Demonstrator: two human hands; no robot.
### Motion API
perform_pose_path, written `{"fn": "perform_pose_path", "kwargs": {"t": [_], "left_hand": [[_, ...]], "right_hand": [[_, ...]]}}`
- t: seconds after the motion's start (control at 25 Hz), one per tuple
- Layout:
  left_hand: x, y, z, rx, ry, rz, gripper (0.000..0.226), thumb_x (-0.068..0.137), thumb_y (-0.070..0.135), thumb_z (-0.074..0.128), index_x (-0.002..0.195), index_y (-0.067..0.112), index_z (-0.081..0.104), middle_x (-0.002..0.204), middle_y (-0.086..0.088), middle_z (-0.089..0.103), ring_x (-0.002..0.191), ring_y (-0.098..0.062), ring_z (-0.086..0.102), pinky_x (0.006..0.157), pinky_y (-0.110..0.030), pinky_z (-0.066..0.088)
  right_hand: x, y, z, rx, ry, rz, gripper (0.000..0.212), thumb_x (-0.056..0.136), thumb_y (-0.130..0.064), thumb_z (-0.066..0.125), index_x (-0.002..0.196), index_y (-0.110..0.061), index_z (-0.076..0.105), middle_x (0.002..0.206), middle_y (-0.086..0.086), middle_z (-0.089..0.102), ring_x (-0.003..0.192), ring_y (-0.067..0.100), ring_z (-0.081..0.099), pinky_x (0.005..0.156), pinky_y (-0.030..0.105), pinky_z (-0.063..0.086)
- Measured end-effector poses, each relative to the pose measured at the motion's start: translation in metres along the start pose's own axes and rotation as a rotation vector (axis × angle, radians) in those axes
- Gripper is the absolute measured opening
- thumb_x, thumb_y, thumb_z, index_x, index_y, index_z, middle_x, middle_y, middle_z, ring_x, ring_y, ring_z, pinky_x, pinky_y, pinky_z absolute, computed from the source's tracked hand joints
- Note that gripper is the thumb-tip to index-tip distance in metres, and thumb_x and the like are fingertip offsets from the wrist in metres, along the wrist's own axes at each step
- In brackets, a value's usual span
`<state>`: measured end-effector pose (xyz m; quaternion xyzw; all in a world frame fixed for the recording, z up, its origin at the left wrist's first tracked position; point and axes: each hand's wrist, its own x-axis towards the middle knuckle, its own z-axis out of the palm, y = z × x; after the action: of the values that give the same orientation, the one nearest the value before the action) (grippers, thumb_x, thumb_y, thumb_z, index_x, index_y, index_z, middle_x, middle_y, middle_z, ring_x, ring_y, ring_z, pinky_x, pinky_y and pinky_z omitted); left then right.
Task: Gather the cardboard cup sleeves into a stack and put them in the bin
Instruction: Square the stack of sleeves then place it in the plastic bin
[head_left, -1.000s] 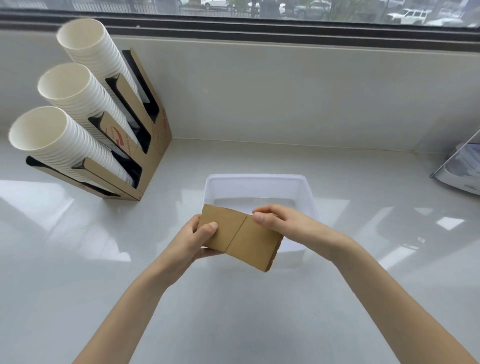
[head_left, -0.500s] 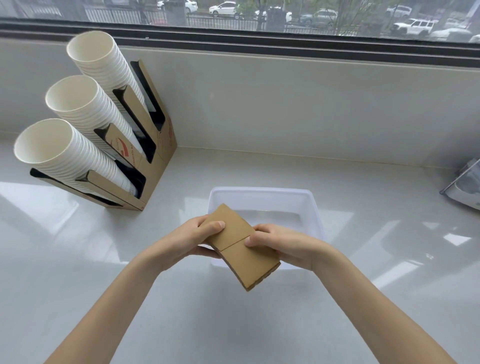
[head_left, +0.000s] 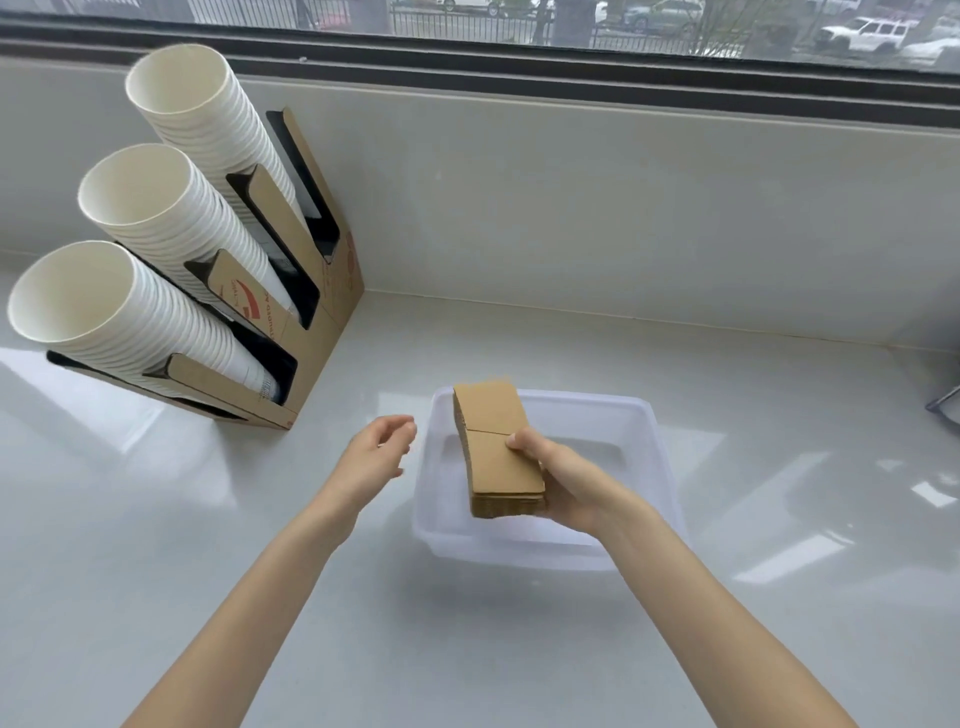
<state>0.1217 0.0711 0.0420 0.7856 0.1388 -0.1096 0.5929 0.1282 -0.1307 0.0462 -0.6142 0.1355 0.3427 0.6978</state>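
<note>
Glossy pale tabletop (head_left: 156, 545) under window, cars outside. Cardboard cup dispenser (head_left: 317, 332) far left, three slanted stacks of white paper cups (head_left: 156, 218). Translucent plastic bin (head_left: 644, 462) centre. Stack of cardboard cup sleeves (head_left: 498, 452) held above bin, over its left half. Right hand (head_left: 566, 483) clamps stack, thumb on top, fingers under. Left hand (head_left: 379, 457) beside bin, loosely spread, touching nothing.

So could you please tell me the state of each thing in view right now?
stack of cup sleeves: gathered, flat, held above the bin
right hand: shut on the stack
left hand: open, empty, beside the bin
bin: open-topped, nothing visible inside
paper cups: nested in three tilted stacks
cup holder: upright, loaded
</note>
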Motion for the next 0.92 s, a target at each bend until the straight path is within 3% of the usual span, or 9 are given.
{"fn": "perform_pose_path", "kwargs": {"t": [0.12, 0.24, 0.4, 0.52, 0.6, 0.76, 0.92], "left_hand": [[0.005, -0.014, 0.006, 0.06, -0.042, -0.045, 0.034, 0.092, 0.026, 0.041, 0.125, 0.016, 0.045, 0.128, -0.008, 0.051, 0.111, -0.02, 0.051, 0.09, -0.032, 0.044], [0.006, -0.02, 0.011, 0.007, -0.062, -0.045, 0.034, 0.092, 0.027, 0.041, 0.125, 0.02, 0.044, 0.127, -0.007, 0.053, 0.113, -0.022, 0.052, 0.09, -0.035, 0.047], [0.005, -0.02, 0.014, -0.044, -0.048, -0.038, 0.033, 0.092, 0.026, 0.041, 0.124, 0.021, 0.045, 0.125, -0.006, 0.053, 0.109, -0.022, 0.054, 0.081, -0.032, 0.046], [0.004, -0.019, 0.015, -0.037, -0.04, -0.037, 0.034, 0.093, 0.025, 0.04, 0.126, 0.02, 0.045, 0.125, -0.006, 0.053, 0.107, -0.021, 0.053, 0.078, -0.03, 0.046], [0.003, -0.018, 0.016, -0.021, -0.036, -0.038, 0.035, 0.093, 0.025, 0.04, 0.127, 0.02, 0.044, 0.124, -0.005, 0.052, 0.105, -0.019, 0.053, 0.073, -0.027, 0.047], [0.003, -0.018, 0.015, -0.012, -0.023, -0.026, 0.034, 0.092, 0.026, 0.041, 0.125, 0.02, 0.046, 0.123, -0.005, 0.053, 0.099, -0.016, 0.054, 0.074, -0.029, 0.049], [0.003, -0.018, 0.014, -0.005, -0.005, -0.013, 0.033, 0.093, 0.026, 0.04, 0.124, 0.02, 0.047, 0.12, -0.004, 0.054, 0.089, -0.004, 0.054, 0.074, -0.03, 0.05]], "right_hand": [[0.023, 0.009, 0.01, 0.009, 0.093, 0.083, 0.03, 0.083, -0.029, 0.054, 0.103, -0.006, 0.055, 0.085, 0.006, 0.062, 0.072, 0.018, 0.062, 0.06, 0.026, 0.052], [0.041, 0.019, 0.019, -0.045, 0.146, 0.116, 0.058, 0.077, -0.035, 0.059, 0.122, -0.002, 0.044, 0.106, 0.011, 0.064, 0.086, 0.021, 0.064, 0.062, 0.027, 0.053], [0.049, 0.023, 0.025, -0.114, 0.148, 0.101, 0.043, 0.079, -0.033, 0.055, 0.111, -0.005, 0.048, 0.096, 0.007, 0.061, 0.082, 0.017, 0.06, 0.068, 0.026, 0.051], [0.052, 0.025, 0.028, -0.273, 0.229, 0.132, 0.064, 0.064, -0.049, 0.054, 0.115, -0.011, 0.048, 0.122, 0.009, 0.046, 0.104, 0.024, 0.055, 0.094, 0.037, 0.049], [0.05, 0.025, 0.03, -0.35, 0.261, 0.149, 0.062, 0.068, -0.049, 0.05, 0.117, -0.012, 0.046, 0.125, 0.008, 0.036, 0.114, 0.027, 0.048, 0.102, 0.039, 0.043], [0.054, 0.027, 0.034, -0.471, 0.246, 0.154, 0.053, 0.08, -0.044, 0.042, 0.122, -0.012, 0.044, 0.12, 0.009, 0.03, 0.123, 0.028, 0.036, 0.107, 0.039, 0.035], [0.055, 0.027, 0.04, -0.45, 0.215, 0.155, 0.05, 0.076, -0.043, 0.046, 0.118, -0.017, 0.05, 0.124, 0.009, 0.033, 0.118, 0.024, 0.043, 0.105, 0.036, 0.039]]}}
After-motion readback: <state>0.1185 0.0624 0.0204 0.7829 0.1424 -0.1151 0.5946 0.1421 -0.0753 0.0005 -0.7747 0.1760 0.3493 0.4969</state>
